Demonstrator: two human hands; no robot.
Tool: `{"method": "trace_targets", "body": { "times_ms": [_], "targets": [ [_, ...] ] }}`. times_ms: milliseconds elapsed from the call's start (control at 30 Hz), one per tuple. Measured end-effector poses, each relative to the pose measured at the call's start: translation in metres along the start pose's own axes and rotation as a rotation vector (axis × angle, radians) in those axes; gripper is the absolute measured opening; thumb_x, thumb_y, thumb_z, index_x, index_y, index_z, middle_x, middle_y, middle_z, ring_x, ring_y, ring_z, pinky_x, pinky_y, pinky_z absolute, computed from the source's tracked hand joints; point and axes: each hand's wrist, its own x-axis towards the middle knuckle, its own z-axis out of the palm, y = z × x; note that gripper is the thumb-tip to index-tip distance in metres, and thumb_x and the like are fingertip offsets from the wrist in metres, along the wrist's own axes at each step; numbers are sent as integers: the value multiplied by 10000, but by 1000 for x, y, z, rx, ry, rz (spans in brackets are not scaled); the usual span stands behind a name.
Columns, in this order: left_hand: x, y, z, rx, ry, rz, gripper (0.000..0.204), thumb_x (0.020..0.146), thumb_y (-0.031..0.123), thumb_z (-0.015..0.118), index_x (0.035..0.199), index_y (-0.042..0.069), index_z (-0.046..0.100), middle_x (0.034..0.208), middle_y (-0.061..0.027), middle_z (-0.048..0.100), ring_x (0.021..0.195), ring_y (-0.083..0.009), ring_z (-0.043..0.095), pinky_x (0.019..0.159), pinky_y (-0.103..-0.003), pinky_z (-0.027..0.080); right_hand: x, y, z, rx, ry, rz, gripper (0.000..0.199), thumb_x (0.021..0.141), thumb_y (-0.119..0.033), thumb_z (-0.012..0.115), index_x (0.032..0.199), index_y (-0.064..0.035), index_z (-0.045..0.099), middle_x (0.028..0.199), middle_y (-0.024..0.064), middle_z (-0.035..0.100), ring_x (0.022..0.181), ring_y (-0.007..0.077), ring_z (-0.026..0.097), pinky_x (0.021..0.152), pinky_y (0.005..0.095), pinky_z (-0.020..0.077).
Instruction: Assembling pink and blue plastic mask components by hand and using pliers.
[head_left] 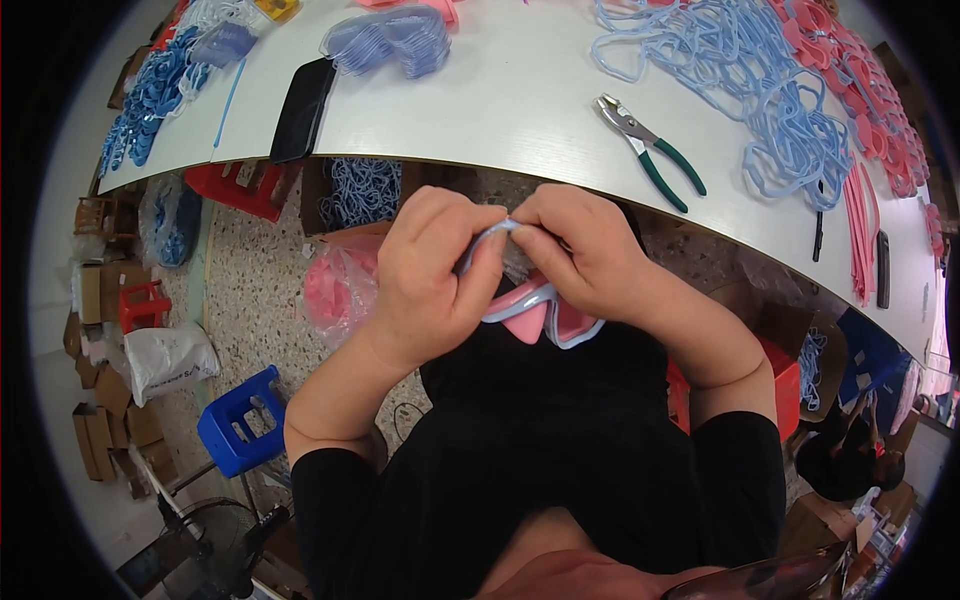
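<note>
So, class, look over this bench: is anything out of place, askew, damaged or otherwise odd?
Nothing looks damaged or spilled. One thing stands out: the dark phone lies with its lower end over the edge of the white table. The pliers lie flat. Both hands, left hand and right hand, grip the pink and blue goggles.

Both forearms rise from the lower edge, bare below short black sleeves, elbows spread wide and wrists angled inward so the hands meet in front of the chest. The left hand [435, 275] is curled, back toward the camera, its fingers [487, 255] folded and pinched shut at the top. The right hand [580, 250] mirrors it, knuckles up, thumb and forefinger pressed together. The fingertips of the two hands touch at the middle, wrists bent slightly downward.
</note>
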Motion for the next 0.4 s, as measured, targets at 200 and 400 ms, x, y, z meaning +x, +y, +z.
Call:
{"method": "trace_targets", "body": {
  "times_ms": [200, 400],
  "targets": [
    [-8, -11, 2, 1, -2, -82, 183, 832, -30, 675, 1014, -21, 686, 880, -123, 632, 787, -274, 607, 699, -360, 497, 4, 7, 6, 50, -27, 96, 154, 923, -196, 669, 911, -49, 626, 811, 102, 627, 776, 324, 635, 676, 423, 507],
    [-28, -31, -22, 30, 237, -101, 177, 953, -20, 562, 1082, -40, 681, 1047, -126, 654, 952, -215, 615, 879, -308, 472, -14, 16, -20, 57, 5, 88, 329, 864, -243, 759, 1140, -76, 701, 950, 65, 657, 859, 238, 617, 748, 348, 496]
  ]
}}
